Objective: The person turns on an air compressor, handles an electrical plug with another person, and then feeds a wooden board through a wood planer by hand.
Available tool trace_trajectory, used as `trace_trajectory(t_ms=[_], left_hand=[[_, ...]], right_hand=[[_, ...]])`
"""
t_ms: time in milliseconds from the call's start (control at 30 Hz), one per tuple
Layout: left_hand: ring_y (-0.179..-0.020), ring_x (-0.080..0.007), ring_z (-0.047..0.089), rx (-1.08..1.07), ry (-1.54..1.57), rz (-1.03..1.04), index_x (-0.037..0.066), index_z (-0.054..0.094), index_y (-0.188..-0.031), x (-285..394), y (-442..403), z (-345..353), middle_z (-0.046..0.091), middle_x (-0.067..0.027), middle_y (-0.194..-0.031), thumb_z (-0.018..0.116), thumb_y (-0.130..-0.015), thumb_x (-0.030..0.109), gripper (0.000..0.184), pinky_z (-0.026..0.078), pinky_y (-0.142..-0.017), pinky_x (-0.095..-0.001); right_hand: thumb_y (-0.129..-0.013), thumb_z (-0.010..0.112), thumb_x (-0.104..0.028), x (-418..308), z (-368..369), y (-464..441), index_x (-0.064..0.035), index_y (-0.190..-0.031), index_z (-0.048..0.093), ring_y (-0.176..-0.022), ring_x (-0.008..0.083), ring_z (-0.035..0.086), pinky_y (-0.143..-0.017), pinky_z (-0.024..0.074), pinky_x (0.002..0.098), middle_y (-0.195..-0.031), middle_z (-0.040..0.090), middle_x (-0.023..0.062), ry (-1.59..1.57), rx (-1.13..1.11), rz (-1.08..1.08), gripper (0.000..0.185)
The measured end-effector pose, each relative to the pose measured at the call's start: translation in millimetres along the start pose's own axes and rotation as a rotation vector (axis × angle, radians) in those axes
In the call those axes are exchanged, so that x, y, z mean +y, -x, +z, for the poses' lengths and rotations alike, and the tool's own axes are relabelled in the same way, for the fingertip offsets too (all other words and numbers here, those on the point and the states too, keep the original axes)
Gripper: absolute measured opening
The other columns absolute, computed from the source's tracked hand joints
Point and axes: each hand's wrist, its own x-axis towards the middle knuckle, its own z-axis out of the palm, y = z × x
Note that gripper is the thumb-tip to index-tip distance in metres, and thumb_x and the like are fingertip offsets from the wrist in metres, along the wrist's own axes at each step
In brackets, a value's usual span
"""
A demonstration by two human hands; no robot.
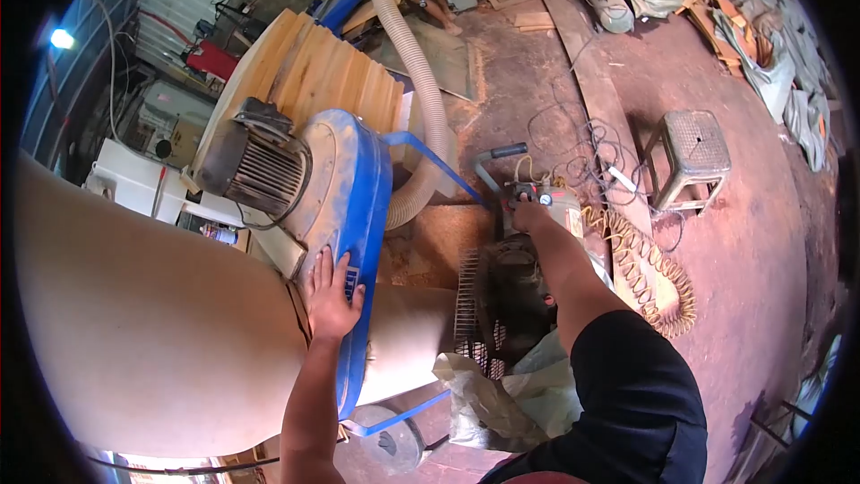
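My left hand [331,303] lies with its fingers spread on the blue metal housing [369,206] of a dust collector. Its grey motor [255,170] sits to the left of that housing, and big pale filter bags bulge below. Stretched forward, my right hand [530,215] curls around the controls on top of an air compressor [520,278], next to a small round gauge [546,201]. What exactly the fingers grip there is partly hidden. A black-gripped handle [507,151] rises just beyond that hand. A yellow coiled air hose [658,269] trails to the right of the compressor.
A ribbed flexible duct [417,63] arches from the dust collector past stacked wooden boards [331,67]. On the right stands a metal stool [696,148], near tangled cable. A long plank [587,72] lies on the floor. Another person's legs [430,4] show at the top.
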Motion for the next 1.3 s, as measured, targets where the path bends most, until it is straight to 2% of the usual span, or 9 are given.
trace_trajectory(t_ms=[100, 167, 300, 367, 600, 1000, 1300], left_hand=[[-0.138, -0.0377, 0.023, 0.001, 0.014, 0.001, 0.013, 0.038, -0.140, 0.5, 0.3, 0.1, 0.025, -0.0195, -0.150, 0.063, -0.080, 0.023, 0.066, 0.021, -0.111, -0.0502], [-0.138, -0.0377, 0.023, 0.023, 0.021, 0.016, 0.012, 0.038, -0.140, -1.0, 0.8, 1.5, 0.025, -0.0196, -0.150, 0.062, -0.080, 0.023, 0.065, 0.021, -0.111, -0.0499], [-0.138, -0.0379, 0.024, 0.018, 0.009, 0.015, 0.012, 0.038, -0.139, -0.5, -0.1, 0.8, 0.025, -0.0198, -0.150, 0.062, -0.080, 0.023, 0.064, 0.021, -0.111, -0.0501], [-0.137, -0.0381, 0.025, 0.020, 0.011, 0.015, 0.012, 0.039, -0.139, -0.4, 0.0, 0.9, 0.025, -0.0201, -0.150, 0.062, -0.080, 0.023, 0.064, 0.021, -0.111, -0.0502], [-0.137, -0.0373, 0.027, 0.040, -0.013, 0.022, 0.013, 0.041, -0.138, 0.6, -0.2, 0.9, 0.029, -0.0208, -0.148, 0.061, -0.080, 0.024, 0.062, 0.022, -0.111, -0.0494], [-0.138, -0.0377, 0.024, 0.006, 0.015, -0.002, 0.011, 0.039, -0.139, 2.4, -0.7, -1.8, 0.025, -0.0196, -0.150, 0.062, -0.080, 0.022, 0.064, 0.020, -0.112, -0.0492], [-0.138, -0.0363, 0.024, 0.008, -0.016, -0.004, 0.013, 0.039, -0.139, 0.8, -0.6, 0.0, 0.025, -0.0198, -0.149, 0.062, -0.080, 0.024, 0.064, 0.020, -0.112, -0.0481]], right_hand=[[-0.083, 0.050, -0.022, 3.3, 7.8, -9.0, -0.0111, -0.136, 0.045, -0.130, 0.0388, 0.039, -0.102, 0.0385, 0.0493, -0.153, 0.019, 0.0146, -0.029, 0.033, -0.023, 0.054], [-0.091, 0.043, -0.026, 4.1, 9.8, -11.7, -0.0128, -0.139, 0.042, -0.133, 0.0355, 0.037, -0.104, 0.0358, 0.0478, -0.154, 0.020, 0.0108, -0.037, 0.007, 0.002, 0.049], [-0.091, 0.044, -0.025, 1.9, 1.4, -3.7, -0.0128, -0.139, 0.042, -0.133, 0.0359, 0.036, -0.104, 0.0354, 0.0478, -0.154, 0.018, 0.0110, 0.006, -0.023, -0.012, 0.050], [-0.081, 0.055, -0.020, 3.4, 3.4, -3.5, -0.0048, -0.133, 0.047, -0.129, 0.0361, 0.041, -0.102, 0.0387, 0.0479, -0.154, 0.018, 0.0132, -0.039, 0.033, -0.036, 0.055], [-0.084, 0.052, -0.023, 3.2, 5.6, -6.7, -0.0042, -0.134, 0.047, -0.130, 0.0359, 0.039, -0.103, 0.0376, 0.0483, -0.153, 0.020, 0.0124, -0.022, 0.027, -0.021, 0.053], [-0.085, 0.052, -0.026, 2.8, 4.1, -6.7, -0.0063, -0.133, 0.048, -0.130, 0.0364, 0.040, -0.103, 0.0369, 0.0486, -0.154, 0.019, 0.0119, -0.036, 0.010, -0.005, 0.052], [-0.081, 0.063, -0.033, 2.7, 3.4, -7.6, -0.0051, -0.134, 0.047, -0.130, 0.0367, 0.040, -0.102, 0.0384, 0.0484, -0.154, 0.017, 0.0118, 0.006, -0.004, -0.017, 0.063]])
